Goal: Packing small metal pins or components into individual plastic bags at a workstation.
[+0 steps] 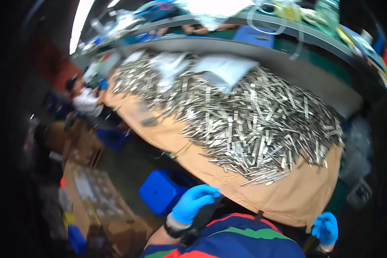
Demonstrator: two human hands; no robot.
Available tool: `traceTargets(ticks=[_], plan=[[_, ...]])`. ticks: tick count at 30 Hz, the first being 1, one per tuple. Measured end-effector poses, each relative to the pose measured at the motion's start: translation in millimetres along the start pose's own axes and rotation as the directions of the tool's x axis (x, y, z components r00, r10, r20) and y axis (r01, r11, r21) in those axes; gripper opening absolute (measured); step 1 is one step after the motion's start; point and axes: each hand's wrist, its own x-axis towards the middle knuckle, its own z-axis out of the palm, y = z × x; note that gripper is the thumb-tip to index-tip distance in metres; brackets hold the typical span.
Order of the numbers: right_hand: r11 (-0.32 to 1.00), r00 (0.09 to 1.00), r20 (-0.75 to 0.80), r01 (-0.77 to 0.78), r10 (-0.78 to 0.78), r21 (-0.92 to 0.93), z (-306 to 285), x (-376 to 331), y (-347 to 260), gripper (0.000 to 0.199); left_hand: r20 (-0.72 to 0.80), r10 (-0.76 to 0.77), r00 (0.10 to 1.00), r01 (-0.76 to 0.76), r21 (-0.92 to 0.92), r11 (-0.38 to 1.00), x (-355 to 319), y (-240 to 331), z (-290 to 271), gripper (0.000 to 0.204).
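Observation:
My left hand (pixel 194 204), in a blue glove, hovers by the table's near edge. Its fingers stretch to the right with the thumb apart, and nothing shows in it. My right hand (pixel 325 228), gloved in blue too, is beside the near right corner of the table. Its fingers are loosely bent and somewhat apart, with no object visible in them. Beyond both hands, a big heap of thin, flat metal strips (pixel 249 124) covers much of the brown table covering (pixel 210 172). The nearest strips lie apart from my hands.
White sheets or bags (pixel 225 69) rest on the heap's far side. A blue stool (pixel 163 191) stands left of my left hand, near cardboard boxes (pixel 103 202). Another person (pixel 86 101) is at the table's far left end. A cluttered shelf (pixel 241 19) runs behind.

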Motion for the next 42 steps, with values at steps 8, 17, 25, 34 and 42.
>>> traceTargets(ticks=[8,17,25,34,42], plan=[[0.985,0.996,-0.022,-0.085,0.09,0.151,69.2,-13.7,51.8,0.041,0.009,-0.021,1.0,0.021,0.021,1.0,21.8,-0.1,-100.0,0.029],[0.914,0.714,-0.605,-0.125,0.353,0.385,-33.8,-104.5,189.7,0.036,0.164,-0.282,0.945,0.236,0.253,0.938,110.6,-32.4,-76.8,0.027],[0.804,0.115,-0.831,0.212,0.544,0.555,-61.6,-229.9,356.7,0.03,0.274,-0.436,0.857,0.285,0.453,0.845,159.6,-41.8,-42.3,0.023],[0.716,0.038,-0.821,0.468,0.57,0.518,93.0,-254.7,513.9,0.033,0.37,-0.622,0.69,0.217,0.714,0.666,185.0,-33.9,-52.5,0.023],[0.583,0.103,-0.642,0.329,0.76,0.743,163.3,-232.8,630.4,0.041,0.37,-0.758,0.537,0.315,0.745,0.588,216.5,-56.5,-88.1,0.023]])
